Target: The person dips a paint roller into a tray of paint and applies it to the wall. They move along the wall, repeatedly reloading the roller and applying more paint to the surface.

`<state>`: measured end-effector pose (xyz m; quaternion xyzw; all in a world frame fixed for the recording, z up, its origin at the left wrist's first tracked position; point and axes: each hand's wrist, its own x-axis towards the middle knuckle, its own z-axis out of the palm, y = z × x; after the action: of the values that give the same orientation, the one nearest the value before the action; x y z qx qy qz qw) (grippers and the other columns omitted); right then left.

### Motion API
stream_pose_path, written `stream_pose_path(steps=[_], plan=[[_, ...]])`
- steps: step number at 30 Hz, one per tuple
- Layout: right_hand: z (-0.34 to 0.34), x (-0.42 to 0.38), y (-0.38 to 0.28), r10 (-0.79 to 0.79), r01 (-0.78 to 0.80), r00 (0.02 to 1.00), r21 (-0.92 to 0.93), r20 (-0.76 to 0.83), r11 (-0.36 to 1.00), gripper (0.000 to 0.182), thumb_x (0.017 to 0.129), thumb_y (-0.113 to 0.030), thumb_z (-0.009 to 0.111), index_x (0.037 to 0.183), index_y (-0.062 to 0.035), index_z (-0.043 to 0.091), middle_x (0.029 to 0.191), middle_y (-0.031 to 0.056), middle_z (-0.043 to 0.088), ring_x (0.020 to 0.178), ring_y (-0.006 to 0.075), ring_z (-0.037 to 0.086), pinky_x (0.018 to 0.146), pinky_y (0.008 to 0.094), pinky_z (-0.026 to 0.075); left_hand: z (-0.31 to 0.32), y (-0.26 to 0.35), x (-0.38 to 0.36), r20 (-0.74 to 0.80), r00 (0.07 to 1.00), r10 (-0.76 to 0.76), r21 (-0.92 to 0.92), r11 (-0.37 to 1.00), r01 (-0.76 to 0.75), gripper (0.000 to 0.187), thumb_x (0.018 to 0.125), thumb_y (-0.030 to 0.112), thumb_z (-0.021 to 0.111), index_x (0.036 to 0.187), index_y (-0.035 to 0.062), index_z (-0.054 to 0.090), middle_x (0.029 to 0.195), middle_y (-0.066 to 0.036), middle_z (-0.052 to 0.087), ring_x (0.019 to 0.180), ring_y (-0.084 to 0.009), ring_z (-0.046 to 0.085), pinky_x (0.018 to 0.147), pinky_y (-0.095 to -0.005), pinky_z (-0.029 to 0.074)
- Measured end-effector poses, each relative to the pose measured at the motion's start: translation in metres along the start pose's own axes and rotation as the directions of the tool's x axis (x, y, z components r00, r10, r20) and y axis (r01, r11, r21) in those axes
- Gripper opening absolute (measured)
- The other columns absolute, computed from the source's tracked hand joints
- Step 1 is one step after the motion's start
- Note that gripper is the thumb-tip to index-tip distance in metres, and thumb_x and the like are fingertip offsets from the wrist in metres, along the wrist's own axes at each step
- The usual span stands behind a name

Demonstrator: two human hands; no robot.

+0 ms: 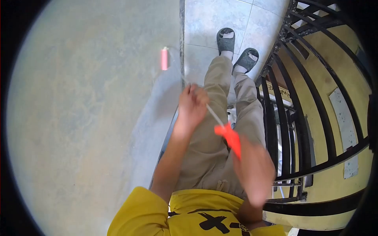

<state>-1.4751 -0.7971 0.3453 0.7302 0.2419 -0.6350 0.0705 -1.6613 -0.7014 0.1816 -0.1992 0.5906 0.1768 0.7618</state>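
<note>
The left hand (193, 106) has its grip closed on the far end of a thin white cord (214, 116). The right hand (254, 169) grips a bright orange plastic piece (230, 137). A small pink cylinder (164, 58) lies far left on the grey tabletop (86, 118).

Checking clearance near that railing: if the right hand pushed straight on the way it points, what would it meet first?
Probably the orange tool it grips, then the left hand on the tool's pale shaft; depth is unclear.

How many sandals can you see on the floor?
2. One dark sandal is on the foot farther up the tiled floor; the other sandal sits just right of it and lower, near the black railing. None looks hidden.
</note>
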Motion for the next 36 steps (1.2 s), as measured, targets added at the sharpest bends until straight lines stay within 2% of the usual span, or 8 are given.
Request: stream_pose_path(steps=[3, 7, 12, 15, 22, 27, 29, 36], plan=[[0.1, 0.107, 0.015, -0.362, 0.365, 0.816, -0.084, -0.45, 0.927, 0.02, 0.076, -0.018, 0.066, 0.088, -0.0063, 0.055, 0.077, 0.0133, 0.057, 0.076, 0.0328, 0.058, 0.065, 0.0421, 0.047, -0.079, 0.041, 0.129, 0.027, 0.997, -0.066, -0.146, 0.987, 0.069, 0.026, 0.087, 0.01, 0.035, 0.062, 0.0119, 0.031, 0.055, 0.003, 0.026, 0.045, -0.0104, 0.026, 0.041, -0.0257, 0.022], [0.069, 0.092, 0.02, -0.205, 0.218, 0.956, 0.04, -0.208, 0.975, 0.023, 0.075, -0.016, 0.067, 0.091, -0.002, 0.058, 0.085, 0.019, 0.062, 0.083, 0.0378, 0.06, 0.07, 0.0448, 0.048, -0.064, 0.03, 0.123, -0.058, 0.994, -0.094, -0.087, 0.992, 0.089, 0.03, 0.092, 0.016, 0.034, 0.063, 0.0116, 0.032, 0.055, 0.003, 0.024, 0.045, -0.0108, 0.024, 0.041, -0.026, 0.022], [-0.009, -0.113, 0.017, -0.042, 0.047, 0.998, 0.136, -0.04, 0.99, 0.04, 0.069, -0.02, 0.074, 0.106, -0.008, 0.063, 0.079, 0.0201, 0.063, 0.071, 0.0395, 0.06, 0.06, 0.046, 0.049, 0.048, -0.033, -0.13, -0.295, 0.954, 0.044, 0.071, 0.997, -0.025, 0.031, 0.097, 0.031, 0.028, 0.077, 0.0108, 0.041, 0.064, 0.002, 0.032, 0.056, -0.0118, 0.03, 0.051, -0.0269, 0.028], [-0.006, -0.109, 0.01, 0.022, -0.031, 0.997, 0.111, 0.08, 0.993, 0.04, 0.073, -0.024, 0.073, 0.108, -0.0097, 0.061, 0.076, 0.0179, 0.063, 0.069, 0.0381, 0.061, 0.059, 0.0461, 0.048, 0.022, -0.027, -0.128, 0.011, 1.0, -0.017, -0.067, 0.998, 0.017, 0.033, 0.098, 0.032, 0.027, 0.076, 0.0118, 0.041, 0.063, 0.002, 0.032, 0.056, -0.0118, 0.031, 0.051, -0.0272, 0.027], [0.129, 0.198, -0.009, -0.075, 0.085, 0.995, 0.197, -0.06, 0.977, 0.032, 0.083, -0.03, 0.063, 0.101, -0.0037, 0.059, 0.08, 0.0199, 0.062, 0.077, 0.0386, 0.062, 0.066, 0.0473, 0.049, -0.096, 0.082, 0.222, -0.046, 0.981, -0.189, -0.093, 0.978, 0.184, 0.031, 0.095, 0.025, 0.031, 0.067, 0.0125, 0.035, 0.053, 0.003, 0.024, 0.042, -0.0103, 0.02, 0.038, -0.0268, 0.016], [0.06, 0.089, -0.005, -0.107, 0.13, 0.988, 0.225, -0.112, 0.965, 0.031, 0.083, -0.029, 0.064, 0.099, -0.0024, 0.06, 0.08, 0.0229, 0.064, 0.077, 0.041, 0.063, 0.067, 0.049, 0.049, -0.058, 0.048, 0.106, -0.086, 0.989, -0.119, 0.022, 0.992, 0.122, 0.029, 0.094, 0.022, 0.031, 0.068, 0.0109, 0.037, 0.056, 0.002, 0.028, 0.046, -0.0123, 0.024, 0.043, -0.0267, 0.021], [0.018, 0.034, -0.03, 0.087, -0.111, 0.971, 0.096, 0.222, 0.989, 0.029, 0.083, -0.029, 0.063, 0.098, -0.0036, 0.061, 0.078, 0.0225, 0.062, 0.075, 0.0399, 0.062, 0.065, 0.0487, 0.049, -0.016, 0.032, 0.019, -0.106, 0.991, -0.086, -0.042, 0.996, 0.082, 0.027, 0.094, 0.02, 0.031, 0.071, 0.0096, 0.038, 0.058, 0.001, 0.028, 0.048, -0.0135, 0.025, 0.046, -0.0268, 0.023], [0.128, 0.267, -0.009, -0.144, 0.165, 0.978, 0.137, -0.153, 0.977, 0.027, 0.084, -0.027, 0.061, 0.092, -0.0004, 0.061, 0.078, 0.0219, 0.061, 0.076, 0.0398, 0.061, 0.066, 0.0483, 0.048, -0.123, 0.095, 0.285, -0.205, 0.958, -0.2, -0.082, 0.979, 0.187, 0.029, 0.089, 0.016, 0.037, 0.061, 0.0122, 0.032, 0.054, 0.003, 0.022, 0.044, -0.0098, 0.021, 0.04, -0.025, 0.018]])
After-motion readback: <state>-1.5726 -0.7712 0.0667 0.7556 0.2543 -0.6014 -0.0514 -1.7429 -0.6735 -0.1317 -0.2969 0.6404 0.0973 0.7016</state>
